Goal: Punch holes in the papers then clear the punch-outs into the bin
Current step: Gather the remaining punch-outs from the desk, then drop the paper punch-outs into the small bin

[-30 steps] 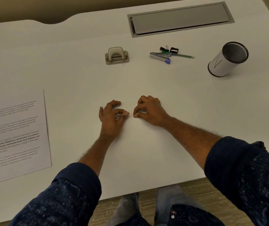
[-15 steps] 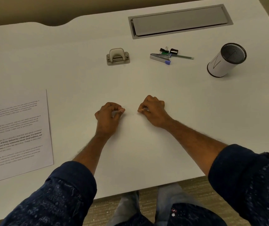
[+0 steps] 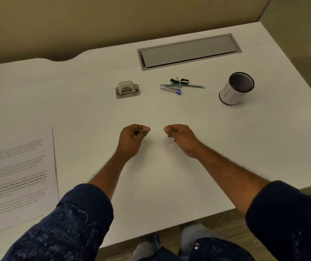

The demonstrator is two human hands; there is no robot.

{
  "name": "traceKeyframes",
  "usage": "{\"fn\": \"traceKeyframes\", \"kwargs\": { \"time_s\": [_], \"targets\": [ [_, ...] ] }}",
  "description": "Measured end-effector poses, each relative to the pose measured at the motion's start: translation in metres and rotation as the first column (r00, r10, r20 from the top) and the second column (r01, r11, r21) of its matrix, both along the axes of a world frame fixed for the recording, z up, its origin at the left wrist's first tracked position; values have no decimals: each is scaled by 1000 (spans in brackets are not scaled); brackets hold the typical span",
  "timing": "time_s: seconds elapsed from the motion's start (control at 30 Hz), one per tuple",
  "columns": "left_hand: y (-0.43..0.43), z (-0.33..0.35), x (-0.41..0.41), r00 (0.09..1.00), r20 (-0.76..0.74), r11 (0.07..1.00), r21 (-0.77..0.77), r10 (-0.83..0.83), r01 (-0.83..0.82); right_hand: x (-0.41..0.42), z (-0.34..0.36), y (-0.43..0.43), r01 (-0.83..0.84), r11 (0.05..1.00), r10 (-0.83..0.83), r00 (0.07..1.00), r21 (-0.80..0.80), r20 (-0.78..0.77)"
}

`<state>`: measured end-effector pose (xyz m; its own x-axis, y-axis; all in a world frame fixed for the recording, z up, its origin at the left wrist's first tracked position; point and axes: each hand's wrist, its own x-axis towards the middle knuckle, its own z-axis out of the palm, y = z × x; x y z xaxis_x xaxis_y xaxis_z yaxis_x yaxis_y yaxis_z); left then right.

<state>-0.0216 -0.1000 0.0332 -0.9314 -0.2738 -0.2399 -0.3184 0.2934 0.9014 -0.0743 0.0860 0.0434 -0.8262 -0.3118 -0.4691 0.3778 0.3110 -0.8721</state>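
Note:
Both hands hover just above the middle of the white desk, a small gap between them. My left hand is curled, thumb against fingers, with a sliver of pale punch-outs showing in the pinch. Curled the same way, my right hand pinches tiny bits that are almost hidden. The grey hole punch sits further back on the desk. At the back right stands the small black mesh bin wrapped in white paper. A printed paper sheet lies at the left edge.
A stapler lies with binder clips and a green pen between the punch and the bin. A grey cable hatch is set into the desk's far side. The desk's front edge runs just under my forearms.
Both hands went from pinching at the desk surface to curled fists, lifted slightly and drew apart. The view has pulled back.

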Motion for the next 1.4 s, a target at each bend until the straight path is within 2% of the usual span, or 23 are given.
{"fn": "traceKeyframes", "kwargs": {
  "time_s": [0.3,0.53,0.67,0.8,0.9,1.0,1.1,1.2,1.4],
  "targets": [
    [72,44,-61,990,-92,977,175,-109,124,-42,43,49,193,967,-178,979,-168,99],
    [130,69,-125,974,-143,941,269,-174,207,-85,66,101,315,912,-308,949,-264,66],
    [166,78,-163,949,-177,922,245,-261,299,-114,74,133,332,899,-340,940,-285,20],
    [199,83,-200,931,-188,917,197,-312,347,-142,78,163,402,889,-420,907,-219,-39],
    [217,85,-228,910,-180,913,100,-374,395,-163,81,184,426,896,-442,886,-129,-141],
    [230,84,-254,860,-176,875,-174,-479,452,-184,82,203,404,912,-350,861,76,-370],
    [238,80,-270,804,-111,773,-380,-584,508,-199,81,216,322,893,-112,836,315,-537],
    [243,73,-276,744,-56,668,-490,-666,561,-207,78,222,211,839,120,827,501,-549],
    [248,70,-284,632,28,477,-630,-774,612,-213,74,227,168,782,256,791,600,-556]
  ]
}}
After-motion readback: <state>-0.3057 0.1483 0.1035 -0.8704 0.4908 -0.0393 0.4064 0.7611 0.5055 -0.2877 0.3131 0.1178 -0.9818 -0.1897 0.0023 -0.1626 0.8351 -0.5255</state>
